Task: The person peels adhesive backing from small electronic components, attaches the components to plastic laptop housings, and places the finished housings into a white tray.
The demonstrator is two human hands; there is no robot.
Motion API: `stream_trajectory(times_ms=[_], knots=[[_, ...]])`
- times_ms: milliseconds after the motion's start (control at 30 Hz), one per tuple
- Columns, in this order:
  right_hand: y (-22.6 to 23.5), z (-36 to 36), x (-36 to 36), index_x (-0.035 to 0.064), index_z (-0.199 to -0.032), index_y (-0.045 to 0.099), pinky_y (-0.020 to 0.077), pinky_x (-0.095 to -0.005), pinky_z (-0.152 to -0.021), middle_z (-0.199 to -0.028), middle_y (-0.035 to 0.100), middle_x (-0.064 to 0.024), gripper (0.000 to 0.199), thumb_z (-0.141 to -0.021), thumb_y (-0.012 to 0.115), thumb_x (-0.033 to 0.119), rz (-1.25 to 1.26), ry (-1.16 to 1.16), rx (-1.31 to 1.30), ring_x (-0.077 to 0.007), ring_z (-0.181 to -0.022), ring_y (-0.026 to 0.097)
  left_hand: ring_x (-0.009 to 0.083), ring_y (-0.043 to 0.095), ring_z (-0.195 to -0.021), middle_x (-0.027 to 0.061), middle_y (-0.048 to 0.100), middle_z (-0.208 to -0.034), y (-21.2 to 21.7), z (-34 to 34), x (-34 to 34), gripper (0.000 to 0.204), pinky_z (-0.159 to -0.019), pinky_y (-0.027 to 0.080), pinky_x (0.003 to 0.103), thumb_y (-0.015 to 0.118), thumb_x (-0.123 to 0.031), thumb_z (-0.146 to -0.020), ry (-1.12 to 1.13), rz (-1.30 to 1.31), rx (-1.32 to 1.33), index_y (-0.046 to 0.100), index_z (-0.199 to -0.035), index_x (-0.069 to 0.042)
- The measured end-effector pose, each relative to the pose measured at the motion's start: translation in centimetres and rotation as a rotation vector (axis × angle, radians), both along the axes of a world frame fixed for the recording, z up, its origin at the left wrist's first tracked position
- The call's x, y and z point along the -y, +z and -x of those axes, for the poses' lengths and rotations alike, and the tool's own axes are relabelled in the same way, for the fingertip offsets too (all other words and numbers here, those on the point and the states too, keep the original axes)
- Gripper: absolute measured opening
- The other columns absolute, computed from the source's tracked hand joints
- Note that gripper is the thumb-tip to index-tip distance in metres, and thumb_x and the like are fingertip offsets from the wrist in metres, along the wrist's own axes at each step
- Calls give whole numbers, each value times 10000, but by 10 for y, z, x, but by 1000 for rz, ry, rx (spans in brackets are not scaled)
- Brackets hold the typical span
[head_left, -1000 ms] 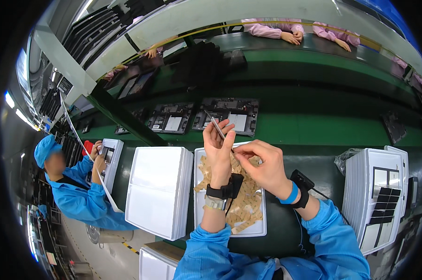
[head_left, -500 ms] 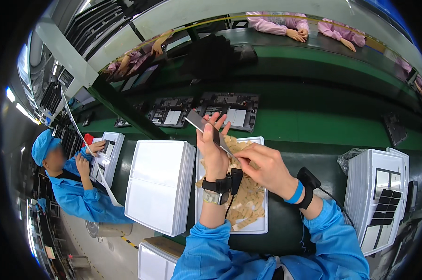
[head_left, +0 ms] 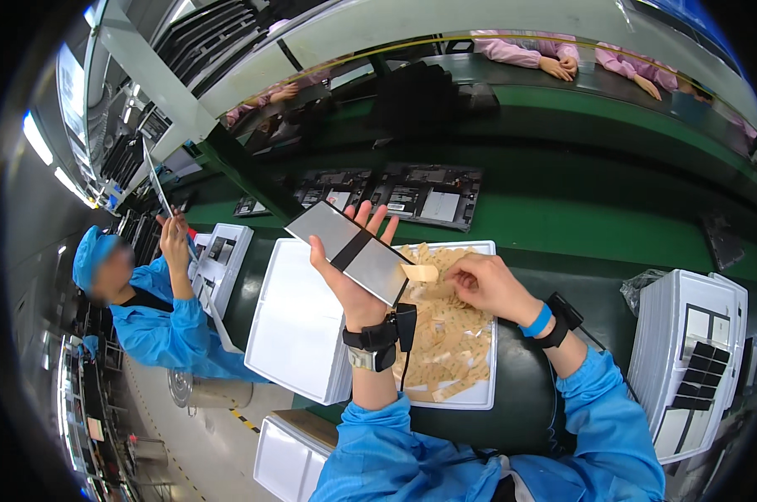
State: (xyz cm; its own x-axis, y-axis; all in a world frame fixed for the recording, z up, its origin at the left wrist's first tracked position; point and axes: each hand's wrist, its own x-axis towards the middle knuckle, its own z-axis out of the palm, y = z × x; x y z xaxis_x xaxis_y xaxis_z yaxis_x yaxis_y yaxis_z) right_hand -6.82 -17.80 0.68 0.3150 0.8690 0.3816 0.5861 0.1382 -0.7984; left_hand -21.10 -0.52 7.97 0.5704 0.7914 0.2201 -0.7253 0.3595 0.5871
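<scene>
My left hand (head_left: 355, 289) lies palm up under a flat silver-grey rectangular panel (head_left: 320, 227) with a black band across its middle. The thumb presses along one edge, while the other fingers stretch out behind it. At the panel's right end a tan paper strip (head_left: 420, 273) sticks out; whether it is still attached, I cannot tell. My right hand (head_left: 489, 286) is just right of that strip, fingers bent and thumb and fingertips together. What they pinch, if anything, is too small to make out. Below both hands, a white tray (head_left: 492, 368) holds a heap of tan paper strips (head_left: 445, 351).
Stacked white trays (head_left: 299, 326) stand left of the strips, and another white stack (head_left: 688, 360) with black pieces on top is at right. Opened device bodies (head_left: 428, 197) lie on the green belt beyond. A co-worker in blue (head_left: 173, 322) works at far left.
The panel has turned to show more of its face in my left hand. My right hand has moved off its end, and a tan strip now shows between them.
</scene>
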Motion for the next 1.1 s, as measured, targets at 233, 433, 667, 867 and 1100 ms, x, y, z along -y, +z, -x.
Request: stream_trajectory(times_ms=[233, 433, 667, 867, 1100], knots=[[12, 9, -3, -20, -1210, 689, 603, -368, -844, -1125, 720, -192, 304, -920, 684, 70, -95, 107, -167, -280, -1052, 731, 400, 560, -1353, 241, 535, -1453, -30, 13, 7, 726, -1169, 467, 549, 502, -595, -1071, 64, -177, -252, 435, -1469, 8], [29, 24, 3, -6, -1089, 715, 574, -407, -787, -924, 727, -166, 191, -926, 731, 92, -127, 20, 52, -309, -835, 729, 401, 575, -1337, 232, 539, -1428, -34, 15, 18, 739, -1160, 477, 551, 502, -601, -1068, 72, -207, -292, 412, -1486, 1], [35, 19, 10, -69, -1481, 517, 530, -399, -1075, -1437, 611, -252, 871, -827, 922, 339, -10, 51, 219, -361, -1250, 664, 351, 507, -1471, 223, 558, -1543, -29, 31, 13, 747, -1192, 398, 475, 398, -676, -1082, 80, -332, -372, 431, -1484, -47], [40, 36, 5, -90, -1570, 422, 542, -378, -1084, -1359, 657, -217, 1085, -721, 987, 279, -22, 237, -260, -256, -1201, 690, 302, 472, -1500, 192, 500, -1625, -9, 44, 30, 818, -1248, 330, 408, 590, -452, -1071, 59, -867, -532, 245, -1674, -20], [59, 11, 21, -77, -1564, 438, 544, -391, -1099, -1350, 643, -190, 1056, -709, 976, 233, -136, 118, -359, -244, -1196, 676, 446, 675, -1234, 268, 699, -1333, 9, 212, -145, 604, -1010, 555, 497, 678, -427, -1028, 601, -1356, -1655, 570, -1460, -19]])
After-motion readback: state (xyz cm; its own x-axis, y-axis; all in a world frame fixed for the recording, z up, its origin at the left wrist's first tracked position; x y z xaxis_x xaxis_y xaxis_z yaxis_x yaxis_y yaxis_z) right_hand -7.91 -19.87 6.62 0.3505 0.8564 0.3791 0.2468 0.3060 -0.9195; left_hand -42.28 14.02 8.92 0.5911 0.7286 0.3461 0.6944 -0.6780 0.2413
